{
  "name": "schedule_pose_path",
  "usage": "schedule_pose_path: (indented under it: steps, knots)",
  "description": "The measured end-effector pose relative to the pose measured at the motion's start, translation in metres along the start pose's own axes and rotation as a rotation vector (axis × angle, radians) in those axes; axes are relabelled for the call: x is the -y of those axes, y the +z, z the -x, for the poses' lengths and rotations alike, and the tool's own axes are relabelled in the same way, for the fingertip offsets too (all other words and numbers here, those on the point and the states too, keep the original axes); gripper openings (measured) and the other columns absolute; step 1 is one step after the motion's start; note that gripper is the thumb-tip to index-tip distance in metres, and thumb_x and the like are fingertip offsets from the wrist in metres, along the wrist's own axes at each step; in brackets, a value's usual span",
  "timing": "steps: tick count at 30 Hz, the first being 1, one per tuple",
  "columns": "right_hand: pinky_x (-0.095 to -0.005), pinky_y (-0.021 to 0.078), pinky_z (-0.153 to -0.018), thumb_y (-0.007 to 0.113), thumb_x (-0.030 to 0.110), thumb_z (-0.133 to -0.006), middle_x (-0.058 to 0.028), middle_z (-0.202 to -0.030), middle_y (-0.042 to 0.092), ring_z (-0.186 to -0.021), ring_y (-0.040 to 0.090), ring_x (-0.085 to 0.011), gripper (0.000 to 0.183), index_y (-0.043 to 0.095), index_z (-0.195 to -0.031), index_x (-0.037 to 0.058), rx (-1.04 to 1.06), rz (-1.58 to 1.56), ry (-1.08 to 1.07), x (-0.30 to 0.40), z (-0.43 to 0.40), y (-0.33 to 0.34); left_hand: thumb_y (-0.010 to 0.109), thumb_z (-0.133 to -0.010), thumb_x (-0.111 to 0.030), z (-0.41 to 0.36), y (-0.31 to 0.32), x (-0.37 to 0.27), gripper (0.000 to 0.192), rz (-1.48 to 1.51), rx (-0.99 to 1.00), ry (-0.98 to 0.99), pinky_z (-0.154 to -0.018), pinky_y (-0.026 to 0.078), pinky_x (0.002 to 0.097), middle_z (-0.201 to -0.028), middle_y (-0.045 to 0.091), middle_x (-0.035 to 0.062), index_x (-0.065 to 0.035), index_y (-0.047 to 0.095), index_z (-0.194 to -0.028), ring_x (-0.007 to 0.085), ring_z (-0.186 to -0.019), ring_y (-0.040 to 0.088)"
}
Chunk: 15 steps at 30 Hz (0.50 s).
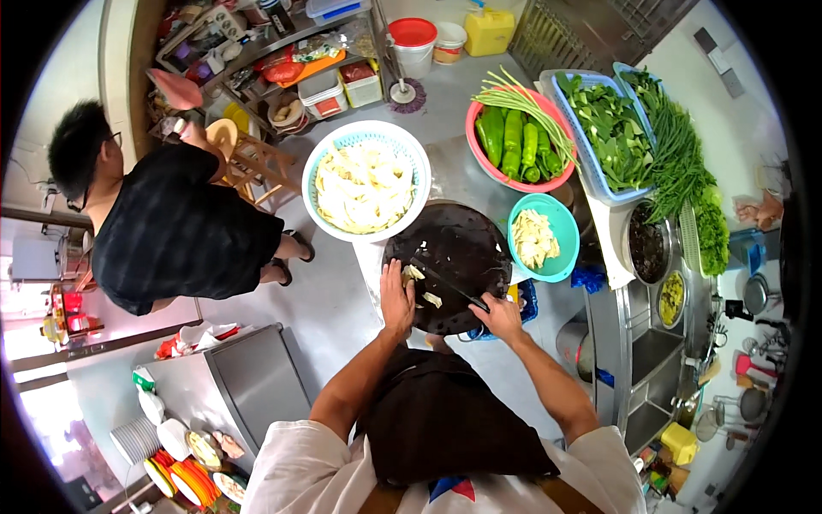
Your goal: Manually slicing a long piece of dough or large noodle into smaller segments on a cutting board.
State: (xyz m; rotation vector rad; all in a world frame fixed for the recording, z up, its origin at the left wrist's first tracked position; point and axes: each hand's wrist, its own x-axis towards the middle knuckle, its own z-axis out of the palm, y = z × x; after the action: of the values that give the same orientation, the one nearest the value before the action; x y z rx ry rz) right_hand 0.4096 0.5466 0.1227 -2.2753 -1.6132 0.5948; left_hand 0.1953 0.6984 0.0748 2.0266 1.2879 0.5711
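A round dark chopping board (pixel 459 257) lies in front of me. My right hand (pixel 499 316) grips the handle of a kitchen knife (pixel 449 284), whose blade lies low over the board, pointing up and left. My left hand (pixel 397 299) rests on the board's left edge, fingers beside a few pale vegetable pieces (pixel 413 272); whether it pinches any is unclear. Another pale piece (pixel 433 299) lies below the blade. Beyond the board at the left stands a white and blue basket (pixel 308 186) full of pale strips. A teal bowl (pixel 568 247) of cut pale pieces stands at the right.
A pink basin (pixel 472 151) holds green peppers and long beans. Blue baskets (pixel 600 186) of leafy greens stand at the right, above a steel sink unit (pixel 655 356). A person in black (pixel 186 221) stands at the left by a wooden stool (pixel 257 164). A steel cabinet (pixel 263 379) stands lower left.
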Motion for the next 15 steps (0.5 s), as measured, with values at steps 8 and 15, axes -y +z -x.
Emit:
schedule_pose_path:
  steps: [8,15]
  knots:
    - [-0.0518,0.0501,-0.059,0.060,0.042,-0.094,-0.0233,-0.065,0.064,-0.063,0.063,-0.0446,0.041,0.061,-0.094,0.0012,-0.354,0.093,0.602,0.000,0.023,0.026,0.054,-0.097,-0.019,-0.026,0.017,-0.022,0.048,0.150,0.308,0.233,-0.118,0.025,0.0453,-0.148,0.043,0.0192,-0.0024,0.044,-0.141,0.0372,-0.140,0.036]
    - [-0.0532,0.0515,-0.064,0.060,0.046,-0.093,-0.0278,-0.073,0.065,-0.071,0.064,-0.0474,0.045,0.063,-0.101,0.0022,-0.271,0.002,0.537,0.013,0.022,0.036,0.053,-0.096,-0.017,-0.048,0.011,-0.010,0.040,-0.074,0.083,0.238,-0.116,0.028,0.0463,-0.143,0.050,0.0157,-0.0028,0.053,-0.133,0.0359,-0.137,0.040]
